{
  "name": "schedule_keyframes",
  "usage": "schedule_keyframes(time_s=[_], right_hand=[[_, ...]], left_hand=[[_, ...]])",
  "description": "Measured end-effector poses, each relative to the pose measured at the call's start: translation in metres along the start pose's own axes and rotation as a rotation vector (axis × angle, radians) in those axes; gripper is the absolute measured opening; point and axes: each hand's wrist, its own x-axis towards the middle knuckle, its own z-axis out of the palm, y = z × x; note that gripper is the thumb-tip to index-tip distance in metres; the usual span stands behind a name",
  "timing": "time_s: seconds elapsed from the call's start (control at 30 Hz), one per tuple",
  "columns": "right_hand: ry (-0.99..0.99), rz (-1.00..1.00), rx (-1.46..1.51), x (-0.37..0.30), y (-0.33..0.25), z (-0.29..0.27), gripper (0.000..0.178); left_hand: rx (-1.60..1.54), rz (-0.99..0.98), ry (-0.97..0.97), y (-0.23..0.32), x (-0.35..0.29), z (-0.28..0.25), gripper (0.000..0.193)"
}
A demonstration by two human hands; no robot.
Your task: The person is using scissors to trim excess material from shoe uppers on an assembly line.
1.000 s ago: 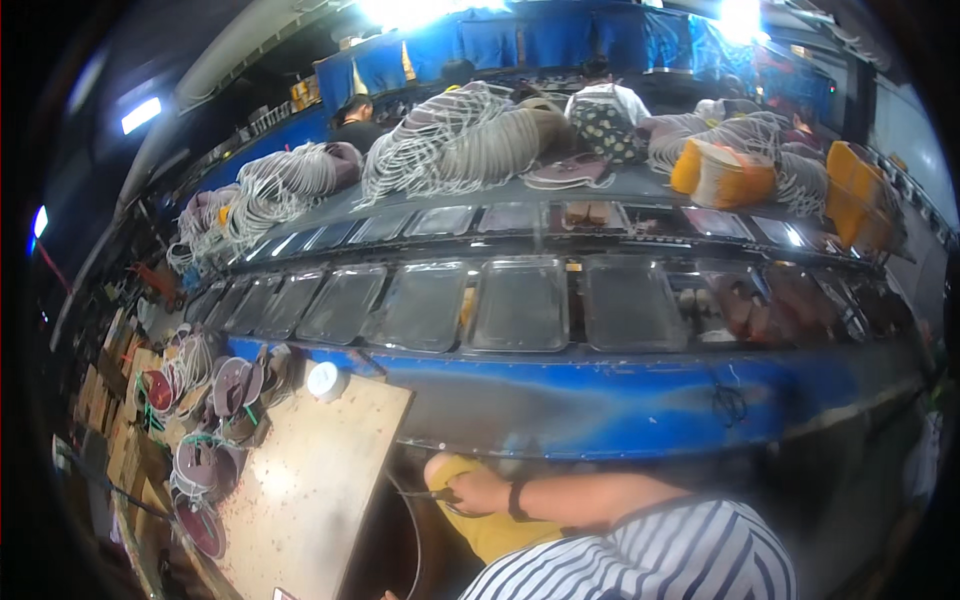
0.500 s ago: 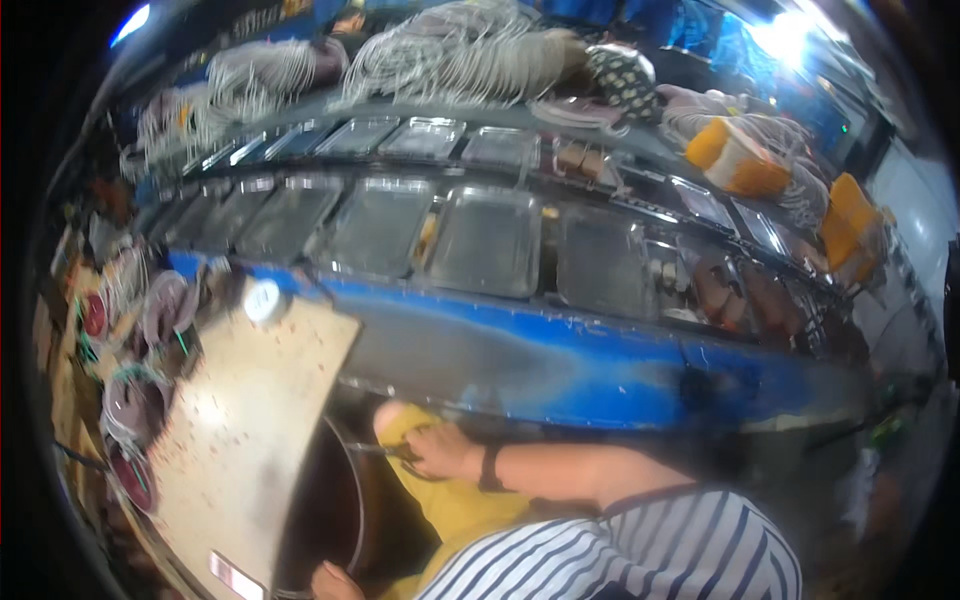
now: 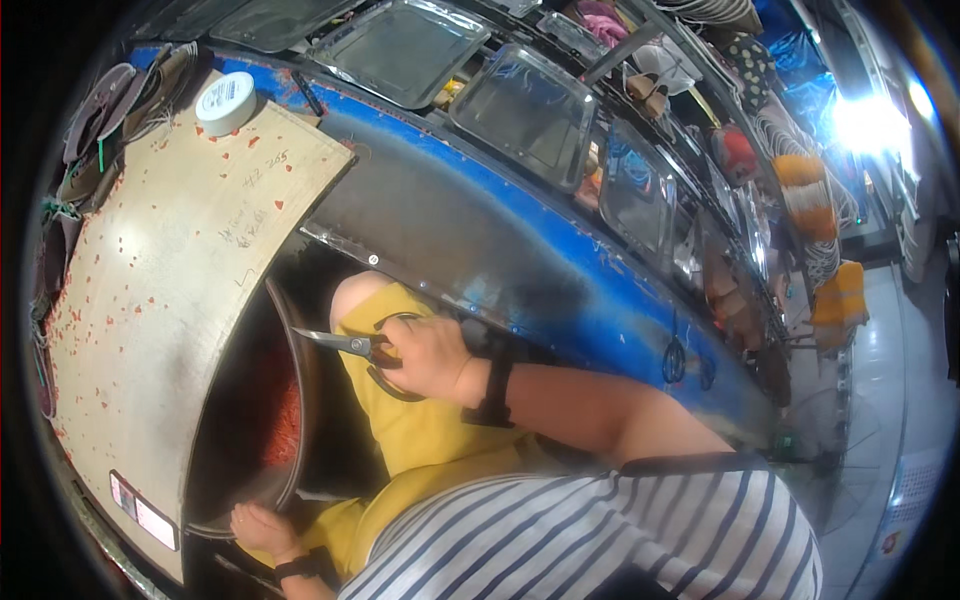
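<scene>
View swings down toward near left: left hand (image 3: 265,530) shows more fully, beside near rim of round dark bin (image 3: 304,400) holding red scraps (image 3: 283,430); that hand's grip, cannot tell. Right hand (image 3: 430,355) still grips dark-handled steel scissors (image 3: 357,345) above yellow-clothed leg (image 3: 400,430); seemingly no cutting under way.

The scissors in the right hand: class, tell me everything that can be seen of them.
The scissors have short, pointed, silvery blades that look metal, a round pivot, and dark looped handles partly hidden by fingers. The blades look closed or nearly so. Held in the grip of the right hand, they point toward the person's left beside the yellow trousers. The tip appears by the rim of the round bin; whether they touch is unclear.
</scene>
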Motion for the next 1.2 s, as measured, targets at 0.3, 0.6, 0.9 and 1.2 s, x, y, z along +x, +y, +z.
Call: schedule_keyframes(time_s=[0.3,0.6,0.9,1.2], right_hand=[[0.051,-0.058,0.002,0.009,-0.002,-0.001,0.026],[0.058,-0.049,0.035,0.013,-0.004,-0.003,0.024],[0.064,-0.066,0.052,0.012,0.000,-0.001,0.024],[0.066,-0.057,0.028,0.006,0.000,-0.002,0.024]], left_hand=[[0.032,0.049,0.002,-0.006,-0.002,0.001,0.036],[-0.027,0.128,0.092,0.005,0.006,-0.003,0.034],[0.043,0.141,0.080,-0.005,-0.001,0.002,0.033],[0.042,0.159,0.132,0.004,0.005,-0.003,0.036]])
